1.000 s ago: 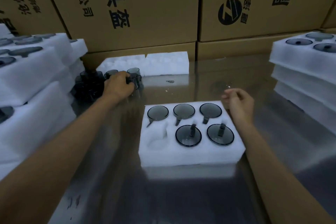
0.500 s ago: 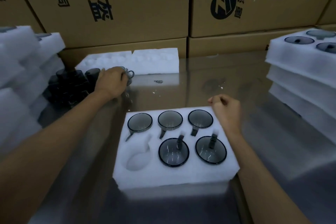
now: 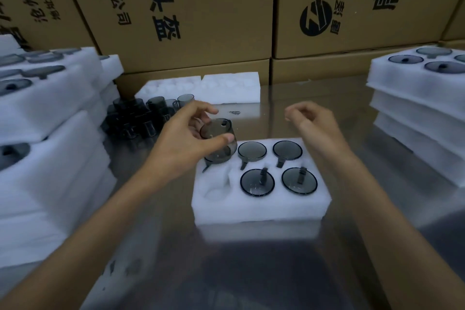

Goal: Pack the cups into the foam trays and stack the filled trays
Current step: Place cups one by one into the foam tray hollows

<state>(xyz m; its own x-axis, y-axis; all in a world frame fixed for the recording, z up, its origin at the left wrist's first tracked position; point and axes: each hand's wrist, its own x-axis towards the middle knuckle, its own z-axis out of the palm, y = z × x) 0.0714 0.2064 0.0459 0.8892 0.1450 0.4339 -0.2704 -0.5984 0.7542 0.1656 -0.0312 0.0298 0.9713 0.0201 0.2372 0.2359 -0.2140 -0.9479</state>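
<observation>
The left hand [image 3: 186,143] is holding a smoky grey cup [image 3: 218,133] over the far left corner of the foam tray [image 3: 259,206], its grip closing thumb and fingers round the cup's wall. The cup is tilting, its long axis leaning away from the person, with its base showing toward the camera and its mouth toward the tray's far left pocket. The right hand [image 3: 314,126] is hovering above the tray's far right corner, fingers loosely curled, its grip holding nothing.

The tray is lying in the middle of the surface [image 3: 251,272], five pockets carrying cups and the near left pocket [image 3: 216,192] bare. Loose cups [image 3: 141,118] are clustering toward the surface's far left, just before two unfilled trays [image 3: 226,87] at the far edge. Filled tray stacks are standing along the left edge [image 3: 50,133] and right edge [image 3: 417,98].
</observation>
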